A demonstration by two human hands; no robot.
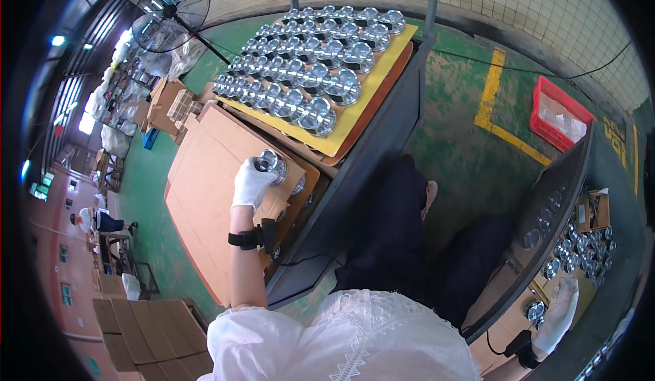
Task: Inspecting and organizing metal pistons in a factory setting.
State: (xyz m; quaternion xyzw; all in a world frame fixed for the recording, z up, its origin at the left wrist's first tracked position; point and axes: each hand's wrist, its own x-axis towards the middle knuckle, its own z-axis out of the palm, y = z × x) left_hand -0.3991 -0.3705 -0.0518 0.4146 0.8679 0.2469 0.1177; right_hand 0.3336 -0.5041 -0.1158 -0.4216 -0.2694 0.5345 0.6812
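A white blouse (pixel 341 336) is filling the foreground. The left hand (pixel 251 186) is gripping a shiny round part (pixel 273 166) over cardboard (pixel 205 169), nearer the rowed parts (pixel 296 72) ahead-right; the right hand (pixel 561 307) is reaching among other parts (pixel 580 252), its grasp unclear.

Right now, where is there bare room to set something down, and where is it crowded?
Bare: the broad tan cardboard sheet, between the green floor and the white-gloved left hand. Crowded: the yellow board, bearing rows of shiny round metal parts; also beyond the white-gloved right hand, where similar parts cluster beside a small brown cardboard box.
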